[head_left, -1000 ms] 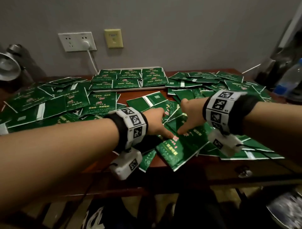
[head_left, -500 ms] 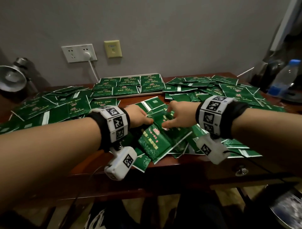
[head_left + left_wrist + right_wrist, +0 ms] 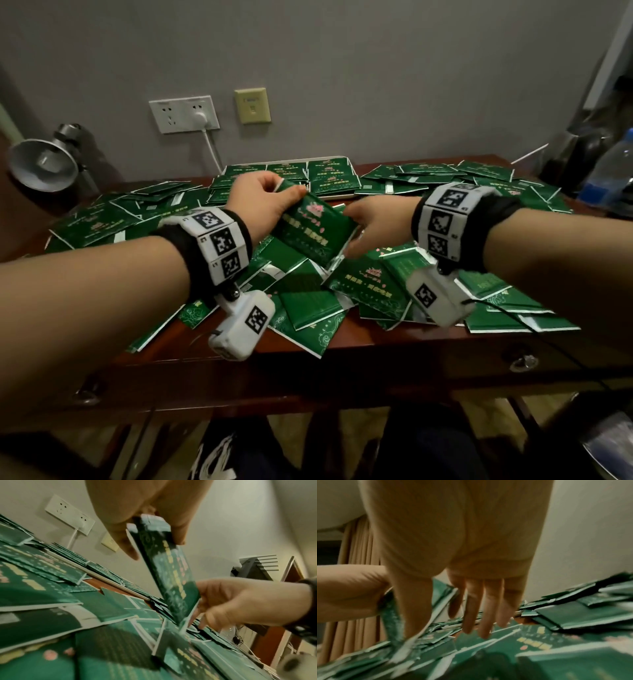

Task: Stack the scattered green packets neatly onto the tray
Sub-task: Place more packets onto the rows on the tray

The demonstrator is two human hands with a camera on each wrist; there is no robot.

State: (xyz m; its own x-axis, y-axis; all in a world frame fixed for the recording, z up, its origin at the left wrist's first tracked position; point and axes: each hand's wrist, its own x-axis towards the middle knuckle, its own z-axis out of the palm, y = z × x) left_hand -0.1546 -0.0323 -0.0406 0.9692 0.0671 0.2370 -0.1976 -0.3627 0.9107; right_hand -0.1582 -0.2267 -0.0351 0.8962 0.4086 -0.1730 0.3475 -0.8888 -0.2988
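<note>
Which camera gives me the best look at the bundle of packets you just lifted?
The head view: it shows the bundle of packets face-on, held at its far end by the left hand, the right hand at its other side. The left wrist view shows it edge-on and blurred. The right wrist view catches only a blurred strip beside the thumb.

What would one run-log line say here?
left hand: grips green packets | right hand: steadies them, fingers straight | tray: partly filled
</note>
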